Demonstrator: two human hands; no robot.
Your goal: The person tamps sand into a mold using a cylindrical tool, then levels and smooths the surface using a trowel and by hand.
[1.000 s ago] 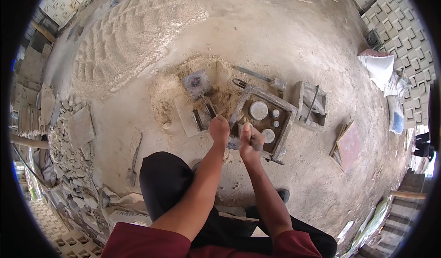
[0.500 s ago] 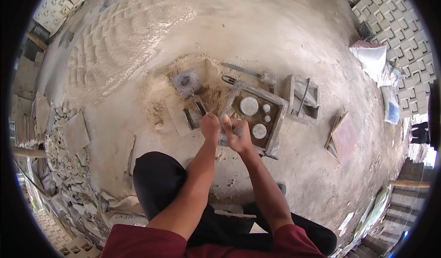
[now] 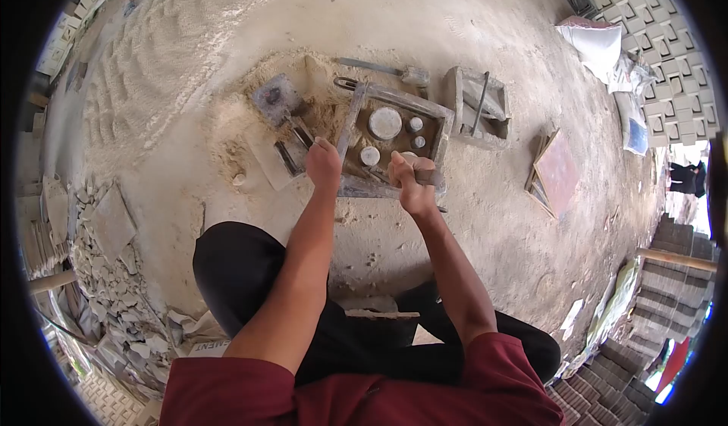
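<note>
My left hand (image 3: pixel 324 165) is closed at the near end of a dark bar (image 3: pixel 301 132), which runs toward a square grey plate (image 3: pixel 276 98); the grip itself is partly hidden. Closed around the thick round handle (image 3: pixel 429 176) of a tool is my right hand (image 3: pixel 413 189), over the near side of a rectangular mould frame (image 3: pixel 449 132). The tool's working end is mostly hidden. Inside the frame, pale round discs of different sizes, such as the large disc (image 3: pixel 385 123), sit in grey-brown material. A light flat board (image 3: pixel 265 157) with a dark bar lies left of my left hand.
Beyond the frame lies a long-handled tool (image 3: pixel 371 66). To the right are a rectangular box (image 3: pixel 455 108) with a rod across it and stacked square boards (image 3: pixel 557 172). Sandy powder (image 3: pixel 174 70) spreads at upper left, broken rubble (image 3: pixel 114 274) at lower left. White sacks (image 3: pixel 595 47) stand at right.
My right hand has moved right along the near side of the frame, and its tool handle now points sideways. My left hand stays by the bar. The view has shifted.
</note>
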